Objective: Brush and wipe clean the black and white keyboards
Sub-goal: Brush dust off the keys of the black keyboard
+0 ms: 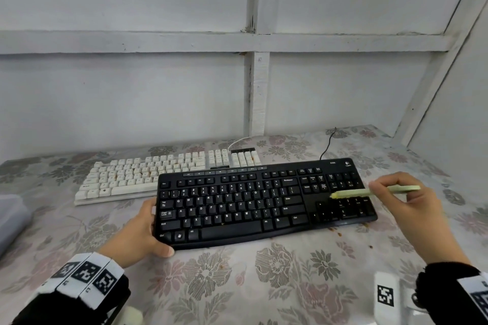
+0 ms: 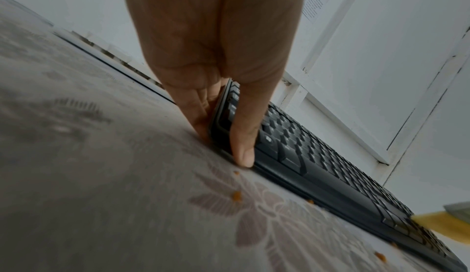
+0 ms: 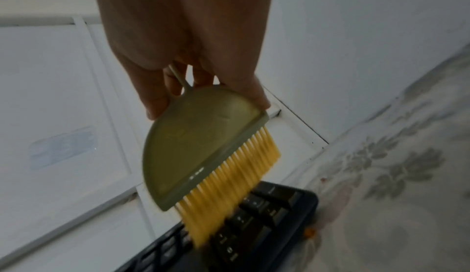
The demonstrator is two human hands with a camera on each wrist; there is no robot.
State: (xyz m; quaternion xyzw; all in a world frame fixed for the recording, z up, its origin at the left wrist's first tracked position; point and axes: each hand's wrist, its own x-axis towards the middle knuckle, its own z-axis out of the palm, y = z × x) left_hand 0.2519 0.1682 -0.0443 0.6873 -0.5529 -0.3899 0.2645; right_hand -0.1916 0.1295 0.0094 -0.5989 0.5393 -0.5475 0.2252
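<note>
Black keyboard (image 1: pixel 264 203): flat on worktop (image 1: pixel 237 285), long axis left–right, white keyboard (image 1: pixel 148 174) behind. Left hand (image 1: pixel 142 229) grips its left end. Right hand (image 1: pixel 412 206) pinches brush (image 3: pixel 203 151), bristles at numpad, nearest.

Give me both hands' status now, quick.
Left hand: grips the black plastic keyboard's left end.
Right hand: holds the pale green yellow-bristled brush.

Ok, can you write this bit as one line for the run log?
step: brushing black keyboard | left hand: holds its left end | right hand: holds brush over number pad | white keyboard: behind, untouched
</note>
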